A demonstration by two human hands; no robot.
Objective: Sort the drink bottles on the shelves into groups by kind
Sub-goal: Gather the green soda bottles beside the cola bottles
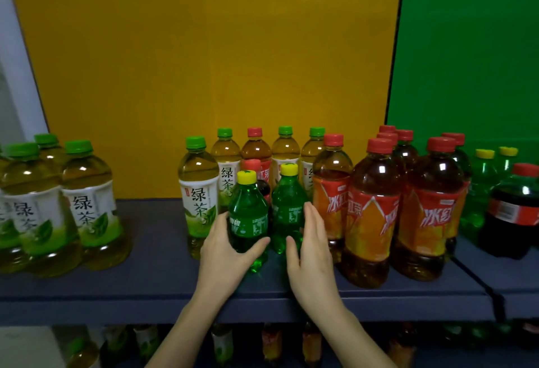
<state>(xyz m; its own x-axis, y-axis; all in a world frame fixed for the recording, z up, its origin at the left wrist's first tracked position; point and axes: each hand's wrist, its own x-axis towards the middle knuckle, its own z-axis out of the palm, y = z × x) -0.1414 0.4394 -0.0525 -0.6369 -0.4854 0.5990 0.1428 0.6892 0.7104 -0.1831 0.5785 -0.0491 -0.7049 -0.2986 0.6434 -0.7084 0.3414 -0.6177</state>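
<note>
My left hand (224, 254) is wrapped round the lower body of the left green soda bottle (248, 216), thumb across its front, fingers behind it. My right hand (313, 254) lies with fingers straight and together along the right side of the right green soda bottle (287, 201), thumb spread toward its base, not clamped on it.

Both yellow-capped bottles stand upright near the front of the shelf (151, 251), between a green tea bottle (199, 192) on the left and the iced red tea bottles (370, 216) on the right. Their own kind seems to be the yellow-capped green bottles (482, 181) far right, behind a cola bottle (513, 207).

I should curl the right fingers low on the waist first, then lift both straight up. My right knuckles are just beside an orange label, so a sideways tug could rock that tall bottle. Carrying across the near edge looks safest.
</note>
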